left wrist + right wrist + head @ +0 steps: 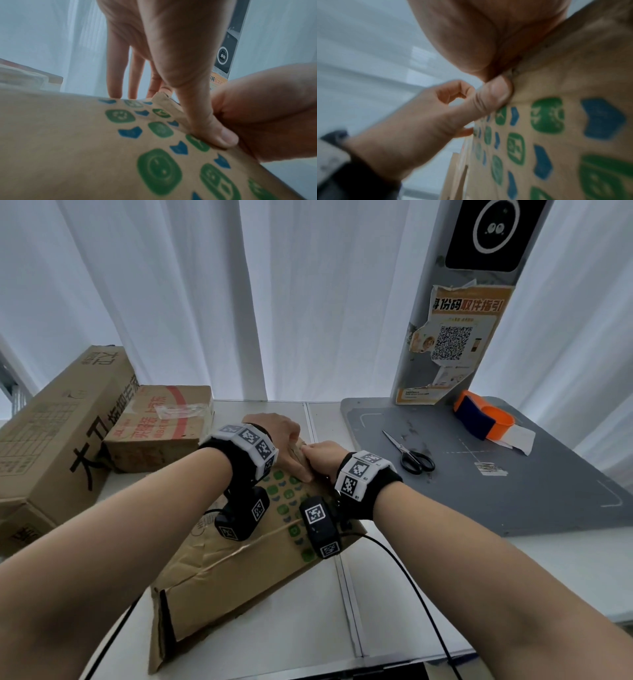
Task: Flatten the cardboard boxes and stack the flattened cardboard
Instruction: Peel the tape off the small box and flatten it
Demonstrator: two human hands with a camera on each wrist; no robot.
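Two bare hands meet at the far top edge of a crumpled cardboard box (239, 570) printed with green and blue icons, lying on a white table (411, 594). The left hand (277, 436) presses its thumb on the edge, fingers extended. The right hand (320, 457) curls on that same edge — its exact grip is hidden. Two unflattened boxes (102, 433) sit left.
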